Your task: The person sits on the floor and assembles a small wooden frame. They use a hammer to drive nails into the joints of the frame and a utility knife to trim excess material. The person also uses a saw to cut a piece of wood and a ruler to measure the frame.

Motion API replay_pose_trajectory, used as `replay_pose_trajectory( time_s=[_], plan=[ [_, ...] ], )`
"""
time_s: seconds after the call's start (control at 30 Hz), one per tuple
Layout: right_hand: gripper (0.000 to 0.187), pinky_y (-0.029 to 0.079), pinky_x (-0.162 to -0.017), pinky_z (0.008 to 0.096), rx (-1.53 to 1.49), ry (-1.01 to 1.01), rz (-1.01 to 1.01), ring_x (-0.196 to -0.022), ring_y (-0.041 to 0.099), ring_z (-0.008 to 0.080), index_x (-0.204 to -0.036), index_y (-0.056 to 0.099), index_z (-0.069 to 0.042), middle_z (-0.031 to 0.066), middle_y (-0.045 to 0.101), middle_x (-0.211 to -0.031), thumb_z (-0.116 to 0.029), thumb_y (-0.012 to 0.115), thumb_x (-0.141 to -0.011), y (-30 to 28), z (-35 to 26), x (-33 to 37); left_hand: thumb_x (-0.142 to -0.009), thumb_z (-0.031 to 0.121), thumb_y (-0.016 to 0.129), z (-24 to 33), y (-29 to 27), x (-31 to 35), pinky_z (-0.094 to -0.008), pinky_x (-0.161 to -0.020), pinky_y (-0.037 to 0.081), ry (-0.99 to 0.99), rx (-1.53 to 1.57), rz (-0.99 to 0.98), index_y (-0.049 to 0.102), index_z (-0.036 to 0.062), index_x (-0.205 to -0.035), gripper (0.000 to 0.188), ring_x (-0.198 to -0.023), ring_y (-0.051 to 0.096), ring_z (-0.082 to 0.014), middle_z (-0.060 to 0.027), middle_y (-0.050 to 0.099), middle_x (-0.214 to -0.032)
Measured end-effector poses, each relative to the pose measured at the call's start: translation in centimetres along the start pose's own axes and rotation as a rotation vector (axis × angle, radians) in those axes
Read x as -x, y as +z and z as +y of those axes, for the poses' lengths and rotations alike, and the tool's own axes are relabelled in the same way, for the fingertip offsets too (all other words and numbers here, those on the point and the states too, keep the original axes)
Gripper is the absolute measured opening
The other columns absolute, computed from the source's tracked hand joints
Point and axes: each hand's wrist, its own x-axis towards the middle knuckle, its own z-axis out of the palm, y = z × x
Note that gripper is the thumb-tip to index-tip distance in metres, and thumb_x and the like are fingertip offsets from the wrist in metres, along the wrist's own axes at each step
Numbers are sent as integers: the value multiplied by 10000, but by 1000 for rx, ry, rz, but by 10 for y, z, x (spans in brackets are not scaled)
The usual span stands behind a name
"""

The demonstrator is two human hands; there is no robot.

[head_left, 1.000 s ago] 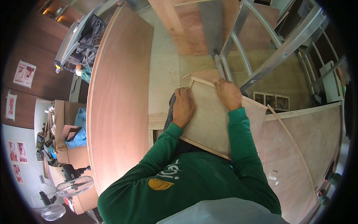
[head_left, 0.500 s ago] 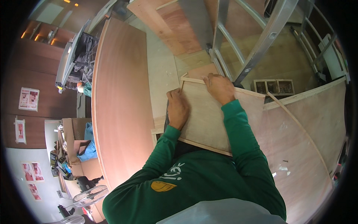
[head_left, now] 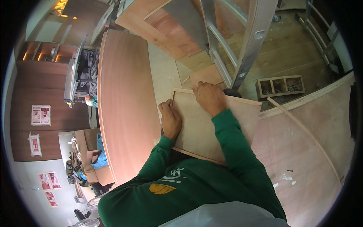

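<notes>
A thin plywood panel (head_left: 198, 132) edged with narrow wood strips rests tilted in front of my body. My left hand (head_left: 171, 120) is closed round its left edge strip, just below the far left corner. Curled over the far edge strip (head_left: 242, 100), my right hand (head_left: 210, 98) grips it a short way right of that corner. Part of the panel is covered by my right forearm. Beyond the corner lie a reddish plywood offcut (head_left: 207, 75) and a short bit of wood strip (head_left: 186, 80).
A long brown board (head_left: 124, 102) stretches along my left. A metal ladder (head_left: 251, 49) stands ahead, beside a compartmented wooden box (head_left: 290, 93) holding small dark hardware. To the right, a loose wood strip (head_left: 308, 130) lies across a large plywood sheet (head_left: 272, 151) with a screw (head_left: 290, 170).
The view has shifted. My hands and the panel sit lower and further left in it, and more of the reddish offcut shows past the panel's corner. Both hands keep their grip.
</notes>
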Motion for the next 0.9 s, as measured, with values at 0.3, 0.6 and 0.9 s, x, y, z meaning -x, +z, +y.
replay_pose_trajectory(
  time_s=[0.3,0.6,0.9],
  plan=[
    [422,539,-844,496,-44,42,-1,-803,757,297,-977,727,-60,119,763,-854,-422,543,-1095,-26,11,-2,-1085,41,466,14,10,-15,-493,-956,529,88,-69,-1,509,-39,-1349,279,-1103,615,-472,-279,532,-1275],
    [399,535,-843,492,-80,43,22,-799,751,273,-994,724,-73,96,759,-864,-416,546,-1095,-27,18,-3,-1083,21,452,22,15,-20,-452,-1027,485,74,-90,-18,510,-47,-1340,272,-1152,576,-410,-258,523,-1265],
    [395,537,-813,487,-90,63,33,-809,756,263,-977,722,-80,90,758,-867,-420,555,-1090,-35,27,-3,-1084,13,446,30,19,-25,-444,-1035,467,120,-111,-25,501,-52,-1334,265,-1134,551,-384,-254,516,-1234]
  ],
)
